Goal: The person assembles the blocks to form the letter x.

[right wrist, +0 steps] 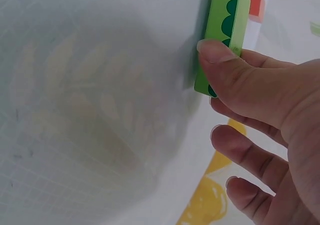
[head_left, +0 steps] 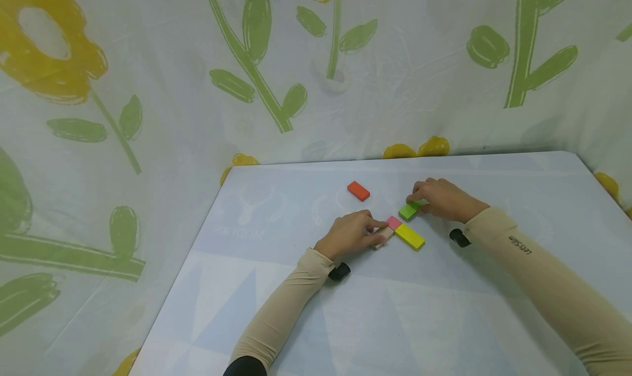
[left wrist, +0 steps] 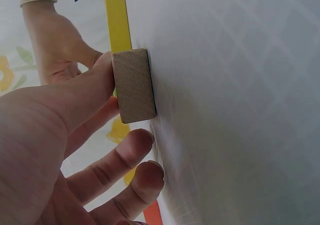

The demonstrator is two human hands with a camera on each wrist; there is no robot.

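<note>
Several blocks [head_left: 410,237] lie on a pale table [head_left: 385,326] beside flower-printed sheeting [head_left: 419,90].

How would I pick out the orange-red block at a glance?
On the pale table, find the left hand. Beyond it, toward the flowered backdrop, lies the orange-red block; alone in its colour, it touches no hand and no other block.

We saw a pale rectangular desk [head_left: 365,326] with light-blue triangles [head_left: 232,313] and a faint antlered head [head_left: 250,203]; behind it we saw a whitish, creased sheet [head_left: 405,110] bearing yellow flowers [head_left: 74,41] and green stems [head_left: 523,46].
</note>
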